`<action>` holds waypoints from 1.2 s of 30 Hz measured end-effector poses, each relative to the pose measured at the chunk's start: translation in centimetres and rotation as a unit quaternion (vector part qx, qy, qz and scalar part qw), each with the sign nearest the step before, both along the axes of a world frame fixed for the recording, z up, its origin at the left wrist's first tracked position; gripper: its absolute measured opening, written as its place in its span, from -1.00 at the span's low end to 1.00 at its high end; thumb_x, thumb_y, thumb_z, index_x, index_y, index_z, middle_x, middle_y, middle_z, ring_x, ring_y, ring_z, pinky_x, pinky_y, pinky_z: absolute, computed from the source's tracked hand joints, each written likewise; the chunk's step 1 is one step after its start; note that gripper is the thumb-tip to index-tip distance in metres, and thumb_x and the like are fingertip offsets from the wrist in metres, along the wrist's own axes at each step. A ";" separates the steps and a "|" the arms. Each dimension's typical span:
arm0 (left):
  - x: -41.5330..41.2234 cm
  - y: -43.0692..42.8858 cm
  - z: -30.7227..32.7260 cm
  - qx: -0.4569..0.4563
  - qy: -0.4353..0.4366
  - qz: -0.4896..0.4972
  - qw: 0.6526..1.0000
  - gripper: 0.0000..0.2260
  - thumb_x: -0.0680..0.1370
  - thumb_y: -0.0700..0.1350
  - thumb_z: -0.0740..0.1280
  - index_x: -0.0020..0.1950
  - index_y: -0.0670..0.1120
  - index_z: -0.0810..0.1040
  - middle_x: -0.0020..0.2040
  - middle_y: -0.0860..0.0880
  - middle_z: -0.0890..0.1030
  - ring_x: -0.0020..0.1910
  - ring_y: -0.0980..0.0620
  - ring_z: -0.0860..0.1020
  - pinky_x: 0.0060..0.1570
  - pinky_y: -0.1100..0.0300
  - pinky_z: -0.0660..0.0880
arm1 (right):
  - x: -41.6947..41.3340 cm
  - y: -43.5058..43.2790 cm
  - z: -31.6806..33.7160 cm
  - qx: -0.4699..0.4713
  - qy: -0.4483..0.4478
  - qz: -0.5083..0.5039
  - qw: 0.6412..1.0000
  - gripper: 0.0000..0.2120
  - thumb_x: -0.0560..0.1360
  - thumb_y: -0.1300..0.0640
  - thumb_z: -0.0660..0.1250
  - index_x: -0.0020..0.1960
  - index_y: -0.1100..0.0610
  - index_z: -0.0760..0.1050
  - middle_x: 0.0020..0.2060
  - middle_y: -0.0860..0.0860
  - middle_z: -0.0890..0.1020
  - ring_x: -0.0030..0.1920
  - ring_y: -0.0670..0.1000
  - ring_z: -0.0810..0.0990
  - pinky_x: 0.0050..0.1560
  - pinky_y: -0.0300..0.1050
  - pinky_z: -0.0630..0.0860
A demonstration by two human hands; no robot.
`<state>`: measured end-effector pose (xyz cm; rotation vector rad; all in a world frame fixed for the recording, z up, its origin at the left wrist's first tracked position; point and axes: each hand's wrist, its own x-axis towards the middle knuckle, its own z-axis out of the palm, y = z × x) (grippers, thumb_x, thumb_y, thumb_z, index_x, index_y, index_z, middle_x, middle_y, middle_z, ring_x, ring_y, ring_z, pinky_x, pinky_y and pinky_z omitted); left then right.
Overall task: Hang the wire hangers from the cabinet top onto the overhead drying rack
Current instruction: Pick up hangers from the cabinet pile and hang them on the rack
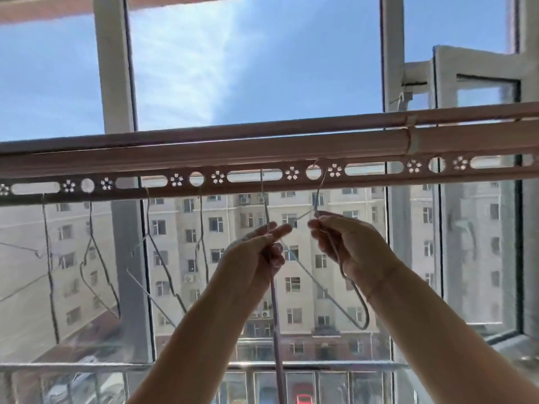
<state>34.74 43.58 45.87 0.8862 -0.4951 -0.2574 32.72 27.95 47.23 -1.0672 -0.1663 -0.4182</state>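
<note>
— Where do we have the wire hanger (366, 313)?

— Its hook sits in a round hole of the drying rack (145, 167), right of the rail's middle. Our right hand (344, 249) pinches the wire just below the neck, fingers curled around it.

— And our left hand (253, 255)?

— Its fingers are closed on a second hanger (264, 199), whose neck runs up to the long slot just left of that hole. We cannot tell whether it has caught there.

— The rest?

— Other hangers (163, 263) hang along the rail's left stretch, in front of the window (113, 68).
</note>
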 end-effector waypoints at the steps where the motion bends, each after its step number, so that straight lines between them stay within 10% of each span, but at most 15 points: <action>1: 0.4 -0.1 0.2 -0.002 0.005 0.003 1.000 -0.70 0.56 -0.39 0.10 0.28 -0.30 0.39 -0.21 -0.14 0.68 -0.49 0.14 0.45 -0.56 0.35 0.41 | 0.5 -0.1 -0.1 -0.001 0.007 -0.006 1.000 -0.87 0.51 0.35 0.21 -0.04 0.29 0.54 -0.44 0.06 0.66 -0.48 -0.08 0.60 -0.48 -0.32 0.49; 16: 4.8 -0.7 -1.9 0.018 0.060 0.049 0.997 -0.81 0.59 -0.23 0.18 0.15 -0.26 0.48 -0.10 -0.17 0.63 -0.17 -0.03 0.56 -0.20 0.15 0.48 | 3.2 -2.3 -2.0 -0.002 0.050 0.004 0.999 -0.82 0.52 0.31 0.22 0.07 0.36 0.51 -0.30 0.14 0.68 -0.35 0.02 0.67 -0.32 -0.18 0.61; 23: 5.1 0.4 -6.6 -0.050 0.073 0.133 0.987 -0.85 0.56 -0.26 0.16 -0.03 -0.15 0.53 -0.38 -0.01 0.57 -0.38 0.10 0.44 -0.45 0.31 0.40 | 0.6 -4.7 -4.9 -0.016 0.060 -0.072 0.995 -0.84 0.49 0.28 0.28 0.06 0.25 0.51 -0.18 0.12 0.65 -0.12 0.06 0.62 -0.14 -0.13 0.55; 36: -0.3 -13.0 -23.3 0.201 0.182 -0.049 0.961 -0.82 0.59 -0.15 0.17 0.00 -0.14 0.56 -0.21 -0.03 0.68 -0.17 0.01 0.55 -0.18 0.12 0.39 | -14.3 -18.6 -22.5 0.029 0.251 -0.271 0.929 -0.94 0.48 0.24 0.33 -0.09 0.10 0.53 -0.25 0.01 0.56 -0.17 -0.04 0.51 -0.15 -0.19 0.40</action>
